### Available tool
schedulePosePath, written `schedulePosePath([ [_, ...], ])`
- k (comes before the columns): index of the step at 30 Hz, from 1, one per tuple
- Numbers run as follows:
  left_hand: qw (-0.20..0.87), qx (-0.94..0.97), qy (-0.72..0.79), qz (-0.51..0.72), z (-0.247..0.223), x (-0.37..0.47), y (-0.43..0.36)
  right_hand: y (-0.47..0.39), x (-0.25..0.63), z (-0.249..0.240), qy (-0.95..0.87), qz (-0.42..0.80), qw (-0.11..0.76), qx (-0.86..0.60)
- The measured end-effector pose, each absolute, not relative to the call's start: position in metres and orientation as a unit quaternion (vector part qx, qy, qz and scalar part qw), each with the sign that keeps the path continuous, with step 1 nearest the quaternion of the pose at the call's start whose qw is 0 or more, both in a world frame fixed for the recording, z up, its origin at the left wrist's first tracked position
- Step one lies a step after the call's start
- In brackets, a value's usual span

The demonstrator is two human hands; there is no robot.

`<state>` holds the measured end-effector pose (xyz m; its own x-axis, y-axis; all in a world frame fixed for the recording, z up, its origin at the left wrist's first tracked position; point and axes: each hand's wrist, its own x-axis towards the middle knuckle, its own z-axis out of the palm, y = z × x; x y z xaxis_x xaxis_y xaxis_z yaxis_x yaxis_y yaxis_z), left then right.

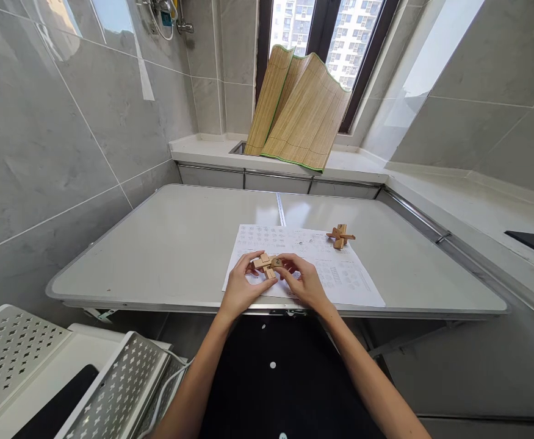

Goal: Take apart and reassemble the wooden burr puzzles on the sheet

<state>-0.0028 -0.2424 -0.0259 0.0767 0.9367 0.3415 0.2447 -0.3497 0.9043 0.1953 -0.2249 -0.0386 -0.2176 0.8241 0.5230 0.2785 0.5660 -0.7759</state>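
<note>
A light wooden interlocking puzzle (263, 262) is held between both hands above a printed sheet (358, 283). My left hand (243, 283) grips its left side, fingers over the top and thumb below. On the other side, my right hand (306, 281) pinches the puzzle's right end, next to a piece marked "2" (276, 263). Parts of the puzzle are hidden behind the fingers. A second, darker wooden puzzle (340, 236), cross-shaped, rests at the sheet's far right corner. Small diagrams cover the sheet, too fine to read.
The sheet lies on a pale folding table (157, 244) with a metal rim. White perforated baskets (124, 378) stand at lower left, with a cable beside them. Beyond the table, a folded bamboo mat (303, 110) leans by the window. A ledge (477, 207) runs along the right.
</note>
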Motion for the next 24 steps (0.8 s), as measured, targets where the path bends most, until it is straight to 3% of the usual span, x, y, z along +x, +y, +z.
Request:
schedulePosePath([
  [11, 0.306, 0.699, 0.446, 0.467, -0.026, -0.0044, -0.2421, -0.226, 0.1979, -0.0355, -0.753, 0.24, 0.499, -0.356],
  [24, 0.365, 0.682, 0.431, 0.465, -0.0238, -0.0028, -0.2445, -0.2282, 0.1975, -0.0349, -0.748, 0.257, 0.495, -0.36],
])
